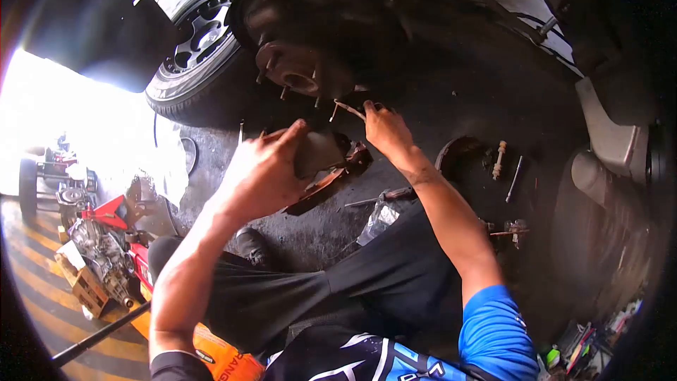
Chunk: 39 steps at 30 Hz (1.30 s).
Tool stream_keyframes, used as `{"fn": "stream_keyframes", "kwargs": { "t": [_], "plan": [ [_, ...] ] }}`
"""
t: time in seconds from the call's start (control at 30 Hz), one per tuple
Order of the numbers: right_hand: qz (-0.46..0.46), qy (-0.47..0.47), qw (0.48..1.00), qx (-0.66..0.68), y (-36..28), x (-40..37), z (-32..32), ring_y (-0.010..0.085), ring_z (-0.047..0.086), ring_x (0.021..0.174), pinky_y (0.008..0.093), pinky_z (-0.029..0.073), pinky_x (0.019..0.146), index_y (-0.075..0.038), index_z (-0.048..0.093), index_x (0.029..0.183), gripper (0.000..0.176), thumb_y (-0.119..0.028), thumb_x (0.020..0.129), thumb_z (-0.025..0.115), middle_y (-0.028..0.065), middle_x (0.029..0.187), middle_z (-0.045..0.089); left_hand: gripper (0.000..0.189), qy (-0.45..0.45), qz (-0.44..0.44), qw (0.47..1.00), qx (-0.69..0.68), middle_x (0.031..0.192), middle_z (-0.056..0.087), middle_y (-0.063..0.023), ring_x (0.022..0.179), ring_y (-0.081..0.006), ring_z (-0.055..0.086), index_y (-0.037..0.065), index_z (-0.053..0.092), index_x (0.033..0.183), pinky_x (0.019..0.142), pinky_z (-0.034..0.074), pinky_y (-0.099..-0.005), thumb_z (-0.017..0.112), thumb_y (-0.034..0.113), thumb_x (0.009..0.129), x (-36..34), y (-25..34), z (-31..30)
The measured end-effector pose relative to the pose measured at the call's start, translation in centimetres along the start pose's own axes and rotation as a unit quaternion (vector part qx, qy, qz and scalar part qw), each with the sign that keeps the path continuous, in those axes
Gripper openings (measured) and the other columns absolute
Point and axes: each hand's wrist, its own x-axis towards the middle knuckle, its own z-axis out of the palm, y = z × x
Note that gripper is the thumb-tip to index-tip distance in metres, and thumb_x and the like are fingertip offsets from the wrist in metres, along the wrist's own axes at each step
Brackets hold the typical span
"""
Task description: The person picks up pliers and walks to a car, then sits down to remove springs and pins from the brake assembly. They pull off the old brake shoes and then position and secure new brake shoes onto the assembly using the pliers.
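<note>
My left hand (266, 169) is closed around a curved brown brake shoe (328, 185), with a pale smooth piece (321, 152) beside its fingers. Up and to the right, my right hand (386, 129) grips a thin rod-like metal part (350, 109) by its end; a small hooked bit hangs at the far tip. That tip lies just below the wheel hub (300, 82) and its studs. Where the fingertips of my left hand meet the shoe is partly hidden.
A wheel with tyre (204, 46) stands at upper left. Another curved shoe (455, 152), an adjuster rod (499, 160) and a thin bar (515, 178) lie on the dark floor at right. Engine parts (99, 240) sit at lower left; a grey bracket (613, 130) is at far right.
</note>
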Motion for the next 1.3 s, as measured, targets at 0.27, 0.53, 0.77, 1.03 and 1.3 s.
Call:
{"fn": "stream_keyframes", "kwargs": {
  "t": [0.27, 0.53, 0.77, 1.03, 1.3],
  "plan": [
    [-0.043, 0.056, 0.983, -0.172, 0.3, 0.5, 2.1, 0.0355, 0.065, 0.092, 0.047, 0.052, 0.078, -0.002, 0.054, 0.118, 0.032, -0.019, 0.092, 0.048, 0.0191, 0.097, 0.066, 0.05, 0.071, 0.135, 0.988, -0.021, 0.113, 0.067, -0.0124, 0.101, -0.0223, 0.065, 0.008, 0.062, 0.121, 0.092, 0.049, -0.0326, 0.078, 0.019, 0.075, 4.4, 5.6, -9.6],
    [-0.07, 0.133, 0.988, -0.033, 0.2, -0.4, 3.4, 0.0387, 0.065, 0.085, 0.0487, 0.053, 0.071, 0.001, 0.05, 0.122, 0.037, -0.019, 0.091, 0.048, 0.0222, 0.096, 0.063, 0.049, -0.021, 0.112, 0.983, -0.147, 0.103, 0.068, -0.0212, 0.096, -0.029, 0.067, 0.008, 0.058, 0.125, 0.084, 0.052, -0.0375, 0.07, 0.025, 0.081, 11.4, 11.3, -12.8],
    [0.042, 0.167, 0.985, -0.012, -4.5, -2.0, 1.8, 0.0384, 0.058, 0.104, 0.0469, 0.047, 0.086, -0.004, 0.058, 0.119, 0.042, -0.026, 0.084, 0.058, 0.0216, 0.115, 0.06, 0.046, 0.18, 0.169, 0.969, -0.023, 0.092, 0.068, -0.0248, 0.09, -0.0414, 0.065, -0.005, 0.059, 0.106, 0.082, 0.053, -0.0461, 0.069, 0.025, 0.073, 17.3, 11.1, -3.5],
    [0.093, 0.142, 0.98, 0.105, -6.7, -2.3, 0.6, 0.0426, 0.062, 0.091, 0.0554, 0.047, 0.083, -0.005, 0.069, 0.091, 0.024, -0.023, 0.079, 0.058, 0.0239, 0.094, 0.066, 0.042, 0.193, 0.186, 0.963, 0.017, 0.088, 0.067, -0.0261, 0.089, -0.042, 0.066, -0.002, 0.06, 0.105, 0.08, 0.054, -0.0464, 0.067, 0.024, 0.072, 19.2, 8.8, -0.4],
    [-0.016, 0.189, 0.981, -0.044, -5.9, -2.7, 0.5, 0.0387, 0.064, 0.073, 0.051, 0.052, 0.065, -0.009, 0.069, 0.091, 0.017, -0.015, 0.081, 0.056, 0.0165, 0.074, 0.064, 0.044, 0.136, 0.209, 0.968, 0.011, 0.09, 0.067, -0.0278, 0.085, -0.037, 0.068, -0.008, 0.058, 0.111, 0.075, 0.055, -0.0419, 0.064, 0.021, 0.078, 14.7, 8.5, -3.3]
  ]
}}
